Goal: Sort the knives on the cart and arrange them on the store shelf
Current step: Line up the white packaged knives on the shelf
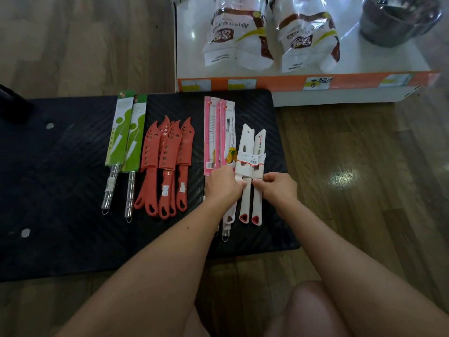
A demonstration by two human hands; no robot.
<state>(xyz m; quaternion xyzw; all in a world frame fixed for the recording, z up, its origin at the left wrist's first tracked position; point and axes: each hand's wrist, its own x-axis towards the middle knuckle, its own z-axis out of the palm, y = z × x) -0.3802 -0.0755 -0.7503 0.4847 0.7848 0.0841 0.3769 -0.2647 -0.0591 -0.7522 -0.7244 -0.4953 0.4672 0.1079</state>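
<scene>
Head view: the left hand [222,184] and right hand [277,184] meet over the right end of the black cart [60,178]. The left fingers [240,190] are curled and pinch the handle of the first white knife [245,152] just below its sheath. The right fingers [258,188], also curled, pinch the handle of the second white knife [259,147], which lies touching the first. Both knives lie flat, their sheathed tips pointing away from the fingers toward the shelf [364,59]. A third white handle [229,215] shows under the left wrist. Just left of the left fingers lie two pink-carded knives [210,132], partly covered by that hand. Farther left lies a cluster of red sheathed knives [167,164], and beyond them two green-carded knives [126,132]. On the shelf beyond the fingers are two bags [238,32] and a dark pot [398,18].
</scene>
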